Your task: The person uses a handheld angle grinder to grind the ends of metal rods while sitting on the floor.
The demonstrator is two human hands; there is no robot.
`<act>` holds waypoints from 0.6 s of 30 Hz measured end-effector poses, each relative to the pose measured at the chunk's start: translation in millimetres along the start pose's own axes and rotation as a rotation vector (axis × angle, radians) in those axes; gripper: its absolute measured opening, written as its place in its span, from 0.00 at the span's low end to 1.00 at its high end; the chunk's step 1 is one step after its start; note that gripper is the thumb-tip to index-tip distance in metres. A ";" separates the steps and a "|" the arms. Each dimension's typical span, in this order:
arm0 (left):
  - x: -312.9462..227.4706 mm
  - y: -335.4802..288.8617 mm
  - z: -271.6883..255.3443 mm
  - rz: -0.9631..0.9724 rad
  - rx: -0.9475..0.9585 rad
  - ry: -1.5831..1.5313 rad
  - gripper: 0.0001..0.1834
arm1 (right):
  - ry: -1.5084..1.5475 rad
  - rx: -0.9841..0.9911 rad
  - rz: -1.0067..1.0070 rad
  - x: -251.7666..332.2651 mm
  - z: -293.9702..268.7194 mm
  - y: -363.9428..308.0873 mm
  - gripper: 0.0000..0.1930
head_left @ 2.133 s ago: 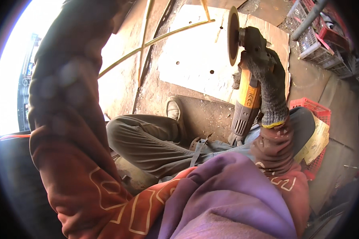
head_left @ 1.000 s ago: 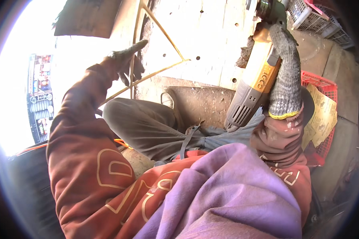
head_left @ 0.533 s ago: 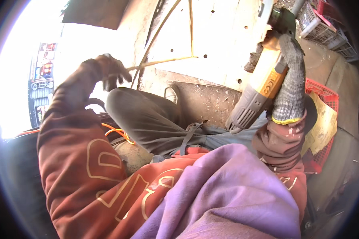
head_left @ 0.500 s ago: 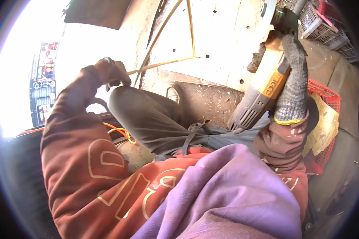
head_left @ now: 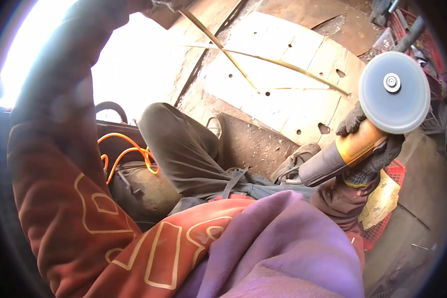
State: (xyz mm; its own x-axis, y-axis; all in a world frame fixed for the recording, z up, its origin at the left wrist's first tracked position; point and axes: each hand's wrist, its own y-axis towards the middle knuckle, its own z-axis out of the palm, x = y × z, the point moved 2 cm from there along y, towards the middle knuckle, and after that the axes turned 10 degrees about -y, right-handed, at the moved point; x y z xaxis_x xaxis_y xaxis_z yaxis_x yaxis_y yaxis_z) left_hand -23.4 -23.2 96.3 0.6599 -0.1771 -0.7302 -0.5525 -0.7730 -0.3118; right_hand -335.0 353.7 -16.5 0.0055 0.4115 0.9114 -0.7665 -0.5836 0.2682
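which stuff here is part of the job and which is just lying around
In use, it seems:
angle grinder, in the right hand
pale disc, on the grinder
thin yellowish rods, at the left hand
holed board, under the rods

Lying about, probably:
red crate
yellowish paper, by the crate
orange cord, though where it leads is hidden

Left arm (head_left: 59, 114) outstretched forward, gloved right hand (head_left: 380, 160) curled

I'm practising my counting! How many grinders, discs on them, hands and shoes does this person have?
Grinder: 1
Disc: 1
Hands: 2 (left hand, mostly cut off by the top edge; right hand)
Shoes: 2 (farther shoe, nearer shoe)
Total: 6
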 end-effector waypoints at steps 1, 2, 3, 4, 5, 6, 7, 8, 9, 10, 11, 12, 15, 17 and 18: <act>1.5 -12.0 -8.9 0.016 -0.045 -0.026 0.14 | -0.083 -0.075 -0.014 -2.1 4.2 0.5 0.24; 4.1 -24.8 -20.6 0.030 -0.092 -0.048 0.14 | -0.001 0.021 -0.005 -10.4 1.9 2.1 0.22; 8.9 -27.9 -23.0 0.067 -0.119 -0.099 0.14 | 0.048 0.103 -0.005 -17.2 -4.5 2.0 0.19; 13.2 -31.1 -24.5 0.107 -0.147 -0.151 0.14 | 0.099 0.187 -0.004 -24.9 -8.6 1.0 0.17; 13.1 -27.8 -19.4 0.153 -0.157 -0.212 0.14 | 0.106 0.224 -0.007 -27.4 -13.5 -0.6 0.16; 12.8 -21.7 -12.4 0.198 -0.161 -0.273 0.14 | 0.111 0.253 -0.009 -30.6 -19.0 -4.0 0.15; 7.0 -23.0 -8.6 0.244 -0.173 -0.323 0.14 | 0.067 0.157 0.007 -36.2 -22.6 -4.8 0.16; 4.5 -22.5 -1.8 0.281 -0.176 -0.373 0.14 | -0.107 0.086 -0.060 -39.3 -24.9 -5.6 0.16; 2.9 -19.4 5.4 0.320 -0.175 -0.429 0.14 | -0.296 0.005 -0.117 -44.3 -25.7 -6.3 0.16; -4.8 -23.4 8.2 0.358 -0.178 -0.470 0.14 | -0.463 -0.085 -0.159 -44.2 -21.3 -7.3 0.17; -12.4 -26.1 11.3 0.392 -0.175 -0.511 0.14 | -0.431 0.007 -0.155 -41.8 -14.3 -10.4 0.18; -20.8 -26.7 15.6 0.428 -0.172 -0.554 0.14 | -0.367 0.069 -0.128 -37.1 -6.9 -10.0 0.17; -39.7 -17.4 33.9 0.510 -0.148 -0.697 0.14 | 0.045 0.335 0.142 -35.9 29.7 -9.2 0.18; -64.8 2.2 54.5 0.563 -0.099 -0.809 0.14 | -0.195 0.390 -0.038 -73.6 19.8 -0.6 0.21; -72.1 4.7 55.7 0.575 -0.106 -0.837 0.14 | -0.300 0.424 -0.106 -83.0 27.0 -5.9 0.23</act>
State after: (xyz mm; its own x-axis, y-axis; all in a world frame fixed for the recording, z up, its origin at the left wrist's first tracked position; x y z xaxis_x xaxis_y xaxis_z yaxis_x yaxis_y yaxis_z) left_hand -102.0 19.9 113.6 -0.2810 -0.0873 -0.9557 -0.5987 -0.7624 0.2456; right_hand -313.7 304.1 -85.3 0.3004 0.3018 0.9048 -0.4249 -0.8070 0.4102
